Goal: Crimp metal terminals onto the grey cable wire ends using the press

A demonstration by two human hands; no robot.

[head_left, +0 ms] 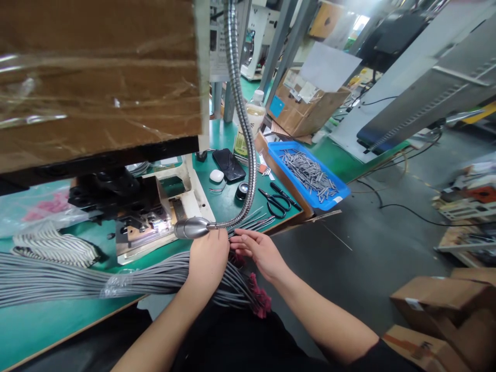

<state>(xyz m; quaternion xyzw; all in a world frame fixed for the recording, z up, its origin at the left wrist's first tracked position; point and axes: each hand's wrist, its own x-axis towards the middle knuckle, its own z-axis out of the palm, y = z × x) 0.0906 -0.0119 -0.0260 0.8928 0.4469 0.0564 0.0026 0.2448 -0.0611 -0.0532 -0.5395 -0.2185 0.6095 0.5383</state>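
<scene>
Along the front of the counter point(34, 333), the grey cable bundle point(158, 276) already has clear wrap point(118, 283) on, pink ends point(260, 298) showing. Left hand point(210, 258) is curled over by it, can't tell if those fingers grip anything; right hand point(264, 253) has fingers loosely open near some thin strands point(256, 223). Can't say how much is left.

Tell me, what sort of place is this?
Probably a factory workshop: a bundle of gray cables lies along a green workbench, a machine stands beside them, and a blue tray holds many short gray pieces.
</scene>
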